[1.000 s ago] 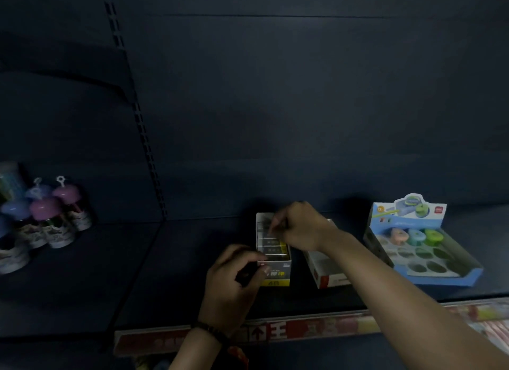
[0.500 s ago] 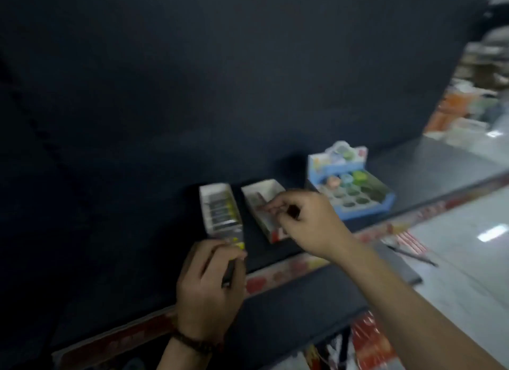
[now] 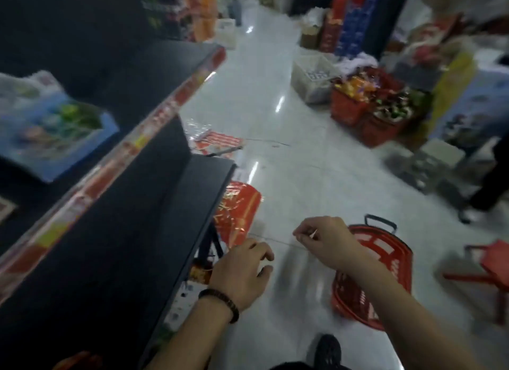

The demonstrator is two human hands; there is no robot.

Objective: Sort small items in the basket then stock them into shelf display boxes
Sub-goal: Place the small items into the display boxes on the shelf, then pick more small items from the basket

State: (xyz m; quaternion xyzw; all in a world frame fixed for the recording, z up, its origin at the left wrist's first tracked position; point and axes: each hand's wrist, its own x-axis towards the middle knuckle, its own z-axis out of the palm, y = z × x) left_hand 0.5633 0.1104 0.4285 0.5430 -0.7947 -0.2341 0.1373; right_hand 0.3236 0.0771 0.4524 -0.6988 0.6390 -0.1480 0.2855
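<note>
The red plastic basket (image 3: pixel 396 248) with a black handle stands on the white floor at the lower right. My right hand (image 3: pixel 322 240) hovers just left of the basket's rim, its fingertips drawn together; a pale sliver shows at the tips, too blurred to name. My left hand (image 3: pixel 242 270), with a bead bracelet on its wrist, hangs beside the dark shelf edge, fingers loosely curled and holding nothing. The blue display box (image 3: pixel 55 138) with round coloured items sits blurred on the shelf at the far left.
The dark shelf (image 3: pixel 115 232) with a red price strip runs along the left. Red packets (image 3: pixel 237 212) lie on the floor under it. Loaded red baskets (image 3: pixel 366 107), a clear bin and stacked goods crowd the aisle's right side. A person's leg (image 3: pixel 493 176) stands far right.
The view has swung right from the shelf to the aisle floor. Both hands have left the small boxes and now hang over the floor near the red basket. The left hand's dark item is gone.
</note>
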